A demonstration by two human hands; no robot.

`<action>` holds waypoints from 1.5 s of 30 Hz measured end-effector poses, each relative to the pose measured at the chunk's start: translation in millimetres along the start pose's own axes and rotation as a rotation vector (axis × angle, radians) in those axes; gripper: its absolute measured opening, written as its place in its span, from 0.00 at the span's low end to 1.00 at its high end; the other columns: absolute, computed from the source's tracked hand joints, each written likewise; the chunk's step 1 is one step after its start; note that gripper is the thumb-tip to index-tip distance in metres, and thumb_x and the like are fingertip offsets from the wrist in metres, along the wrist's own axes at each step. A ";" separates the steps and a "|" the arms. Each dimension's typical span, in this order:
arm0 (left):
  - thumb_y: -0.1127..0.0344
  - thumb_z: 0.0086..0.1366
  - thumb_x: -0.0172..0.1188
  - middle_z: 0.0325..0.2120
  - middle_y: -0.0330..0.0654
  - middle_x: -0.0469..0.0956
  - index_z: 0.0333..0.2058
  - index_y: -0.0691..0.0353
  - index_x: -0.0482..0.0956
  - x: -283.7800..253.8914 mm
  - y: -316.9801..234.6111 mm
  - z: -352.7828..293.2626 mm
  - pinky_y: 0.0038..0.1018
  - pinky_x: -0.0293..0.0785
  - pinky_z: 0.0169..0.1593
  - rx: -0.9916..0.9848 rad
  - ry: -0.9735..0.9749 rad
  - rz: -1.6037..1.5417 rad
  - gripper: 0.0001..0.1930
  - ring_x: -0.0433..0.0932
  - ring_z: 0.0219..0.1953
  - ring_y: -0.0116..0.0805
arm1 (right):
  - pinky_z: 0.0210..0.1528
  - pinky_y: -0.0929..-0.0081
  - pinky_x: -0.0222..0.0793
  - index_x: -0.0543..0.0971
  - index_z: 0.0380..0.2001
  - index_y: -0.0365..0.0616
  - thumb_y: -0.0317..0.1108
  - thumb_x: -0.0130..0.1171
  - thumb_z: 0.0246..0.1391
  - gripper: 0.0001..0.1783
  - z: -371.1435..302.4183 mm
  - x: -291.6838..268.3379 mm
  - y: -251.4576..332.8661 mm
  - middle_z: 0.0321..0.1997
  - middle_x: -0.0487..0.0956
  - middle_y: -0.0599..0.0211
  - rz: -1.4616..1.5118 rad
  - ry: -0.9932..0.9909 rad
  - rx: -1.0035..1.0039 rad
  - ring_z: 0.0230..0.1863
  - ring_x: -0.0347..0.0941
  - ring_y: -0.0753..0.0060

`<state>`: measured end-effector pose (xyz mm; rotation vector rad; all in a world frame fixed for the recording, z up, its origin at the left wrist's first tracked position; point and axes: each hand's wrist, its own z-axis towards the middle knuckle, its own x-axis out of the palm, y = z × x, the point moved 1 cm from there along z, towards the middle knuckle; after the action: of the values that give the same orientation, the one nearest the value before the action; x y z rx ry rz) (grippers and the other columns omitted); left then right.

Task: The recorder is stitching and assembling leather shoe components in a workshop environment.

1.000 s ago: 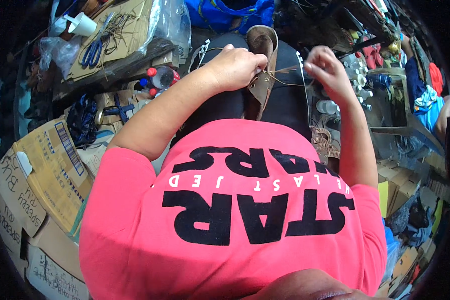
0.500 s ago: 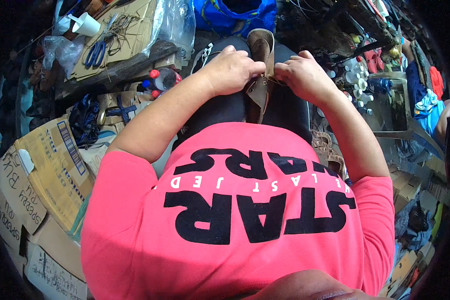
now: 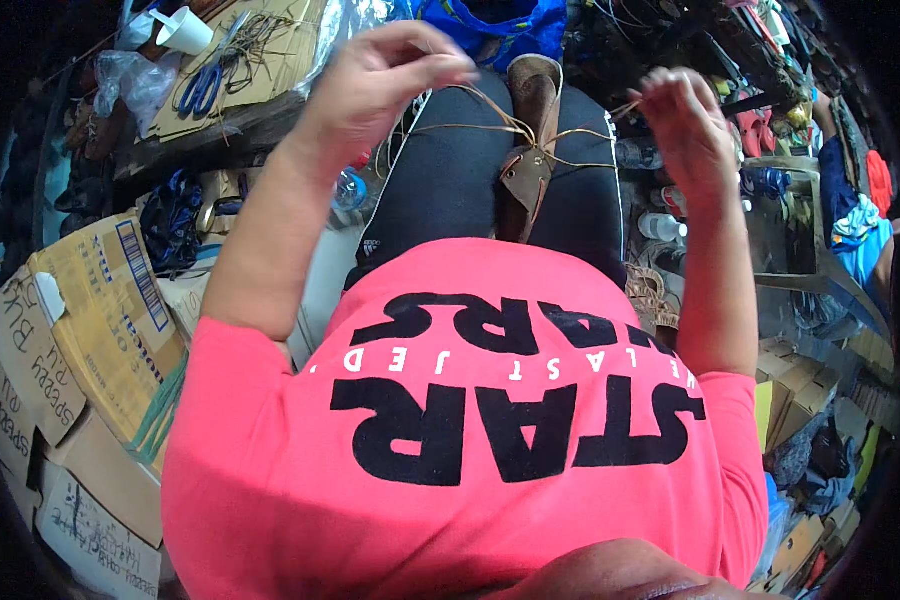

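A brown leather shoe piece (image 3: 526, 178) is wedged between my thighs, with a row of eyelets showing on its flap. Thin tan laces (image 3: 490, 107) run out from it to both sides. High on the left, my left hand (image 3: 385, 80) pinches one lace between thumb and fingers. Off to the right, my right hand (image 3: 685, 125) is raised, slightly blurred, with its fingers closed on the other lace end. Both hands are apart from the leather itself, and some lace loops over my legs.
Blue-handled scissors (image 3: 202, 90) and a bundle of cut laces (image 3: 260, 50) lie on cardboard at the upper left, near a white cup (image 3: 184, 32). A blue bag (image 3: 500, 35) is beyond my knees. Bottles (image 3: 660, 227) stand at the right; cardboard boxes (image 3: 105, 320) are at the left.
Both hands have moved apart from the shoe piece, the left up and leftward, the right out to the right. The laces now stretch out between them.
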<state>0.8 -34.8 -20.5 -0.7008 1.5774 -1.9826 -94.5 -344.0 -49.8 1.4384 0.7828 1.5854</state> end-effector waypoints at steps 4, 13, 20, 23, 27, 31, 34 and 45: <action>0.62 0.66 0.54 0.32 0.39 0.77 0.34 0.64 0.74 52.1 5.6 -4.8 0.32 0.75 0.41 -0.254 0.462 -0.492 0.10 0.78 0.36 0.35 | 0.34 0.77 0.64 0.70 0.36 0.45 0.41 0.45 0.65 0.12 -4.5 58.1 -3.1 0.30 0.73 0.65 0.228 0.450 0.229 0.29 0.68 0.71; 0.63 0.59 0.60 0.36 0.47 0.80 0.39 0.60 0.81 -196.9 -72.6 -52.5 0.30 0.72 0.45 -0.129 -0.351 1.717 0.11 0.78 0.38 0.41 | 0.45 0.77 0.67 0.78 0.47 0.46 0.40 0.58 0.55 0.17 -148.9 -189.4 65.8 0.41 0.81 0.59 -1.585 -0.202 0.519 0.41 0.76 0.70; 0.53 0.58 0.58 0.39 0.52 0.79 0.42 0.52 0.81 -258.3 -119.5 -86.2 0.40 0.72 0.44 -0.484 -0.746 1.955 0.16 0.78 0.41 0.50 | 0.52 0.66 0.68 0.76 0.52 0.59 0.42 0.60 0.50 0.23 -267.6 -305.2 153.1 0.49 0.77 0.54 -2.017 -0.431 1.191 0.50 0.75 0.56; 0.65 0.55 0.62 0.37 0.48 0.78 0.46 0.53 0.80 -152.9 -15.9 -50.8 0.31 0.71 0.47 -0.103 -0.352 1.280 0.17 0.77 0.41 0.42 | 0.51 0.70 0.68 0.77 0.51 0.55 0.37 0.62 0.50 0.22 -187.8 -222.1 65.5 0.49 0.76 0.55 -1.536 -0.291 0.584 0.50 0.75 0.61; 0.65 0.51 0.67 0.42 0.46 0.73 0.48 0.53 0.78 -9.8 43.1 -26.0 0.31 0.70 0.50 0.102 0.050 1.144 0.23 0.73 0.46 0.44 | 0.47 0.71 0.68 0.79 0.45 0.50 0.38 0.66 0.47 0.20 -107.2 -62.8 -26.7 0.44 0.73 0.61 -1.379 -0.049 0.169 0.41 0.74 0.64; 0.63 0.56 0.64 0.36 0.42 0.73 0.34 0.63 0.76 15.7 44.9 -10.2 0.31 0.71 0.44 0.017 0.160 1.014 0.11 0.75 0.39 0.38 | 0.39 0.73 0.67 0.75 0.32 0.40 0.31 0.65 0.48 0.11 -76.4 1.7 -44.2 0.32 0.74 0.62 -1.244 -0.016 0.095 0.36 0.72 0.68; 0.64 0.61 0.58 0.23 0.32 0.67 0.29 0.62 0.72 -26.0 44.3 -22.4 0.22 0.66 0.37 -0.282 0.069 0.664 0.09 0.67 0.31 0.22 | 0.35 0.73 0.67 0.73 0.31 0.39 0.30 0.63 0.50 0.10 -78.3 -18.5 -41.1 0.29 0.73 0.62 -1.150 -0.067 0.215 0.32 0.71 0.69; 0.63 0.61 0.59 0.29 0.39 0.77 0.35 0.59 0.79 -233.3 -20.4 -87.8 0.25 0.67 0.40 -0.348 -0.847 1.267 0.08 0.73 0.33 0.31 | 0.36 0.75 0.65 0.76 0.36 0.41 0.32 0.54 0.57 0.08 -139.3 -156.2 -2.8 0.33 0.75 0.67 -1.342 -0.276 0.493 0.34 0.69 0.73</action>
<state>112.8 188.2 -36.5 -0.3676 1.2479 -0.3971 -232.2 -469.2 -145.3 0.9480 1.5568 0.1688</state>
